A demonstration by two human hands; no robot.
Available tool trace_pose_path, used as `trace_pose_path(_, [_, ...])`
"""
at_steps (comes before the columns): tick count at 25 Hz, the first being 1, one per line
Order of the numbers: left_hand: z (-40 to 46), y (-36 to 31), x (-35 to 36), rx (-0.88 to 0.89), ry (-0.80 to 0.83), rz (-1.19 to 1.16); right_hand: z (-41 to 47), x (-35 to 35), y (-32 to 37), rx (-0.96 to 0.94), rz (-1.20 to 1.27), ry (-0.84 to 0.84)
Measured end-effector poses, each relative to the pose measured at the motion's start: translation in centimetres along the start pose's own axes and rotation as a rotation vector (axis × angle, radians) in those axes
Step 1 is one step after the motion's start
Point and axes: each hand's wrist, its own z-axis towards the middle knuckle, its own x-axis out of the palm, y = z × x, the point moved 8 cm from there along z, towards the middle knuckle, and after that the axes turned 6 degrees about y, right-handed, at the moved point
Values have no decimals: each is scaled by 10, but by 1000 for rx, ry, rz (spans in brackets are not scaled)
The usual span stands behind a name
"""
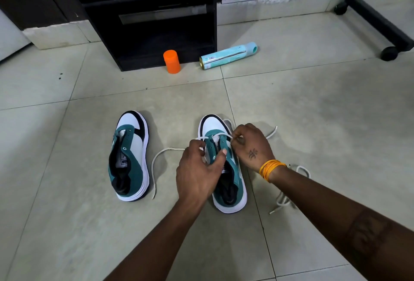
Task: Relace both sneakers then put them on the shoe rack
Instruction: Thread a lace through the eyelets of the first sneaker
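Two teal, white and black sneakers stand on the tiled floor, toes pointing away. The left sneaker (130, 157) has no lace in it. The right sneaker (226, 168) has a white lace (161, 157) through its front eyelets, with one end trailing left on the floor and the other to the right. My left hand (199, 173) grips the sneaker's left eyelet flap, thumb on the tongue. My right hand (251, 146) pinches the lace at the right eyelets. A second white lace (284, 198) lies loose on the floor under my right forearm.
A black shelf unit (156, 23) stands ahead against the wall. An orange container (172, 61) and a lying turquoise spray can (228, 55) sit at its foot. A black wheeled frame (380, 23) is at the far right.
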Motion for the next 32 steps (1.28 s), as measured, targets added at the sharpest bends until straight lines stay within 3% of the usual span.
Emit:
trace_pose_path(5, [2, -16, -7, 59, -7, 62, 0, -39, 9, 66, 217, -122])
trace_pose_path(8, [14, -39, -14, 221, -6, 58, -2, -57, 31, 31, 353, -79])
trace_pose_path(10, [23, -62, -12, 346, 123, -7, -2, -65, 45, 8, 483, -45])
trace_pose_path(13, [32, -88, -7, 363, 371, -238, -5, -74, 60, -11, 564, -53])
trace_pose_path(16, [48, -85, -33, 448, 187, -62, -12, -82, 56, 29, 587, -66])
trace_pose_path(20, [70, -35, -75, 239, -75, 389, -21, -82, 53, 69, 616, -62])
trace_pose_path(22, [51, -56, -67, 400, -45, 229, -22, -74, 60, 59, 619, -35])
trace_pose_path(23, [39, -73, -55, 486, 52, 67, -21, -71, 65, 41, 619, -25])
trace_pose_path(25, [19, -90, -33, 506, 238, -210, -20, -67, 72, -1, 626, -25])
trace_pose_path(26, [19, -86, -31, 478, 222, -256, -19, -65, 72, -6, 627, -30])
trace_pose_path(28, [35, -64, -43, 410, 89, -9, -18, -63, 64, 21, 618, -38])
trace_pose_path(30, [45, -39, -54, 281, 42, 592, -21, -61, 52, 55, 608, -37])
trace_pose_path(31, [47, -31, -57, 228, 45, 742, -23, -59, 48, 66, 607, -33])
trace_pose_path(32, [46, -31, -54, 242, 63, 743, -25, -56, 47, 73, 609, -27])
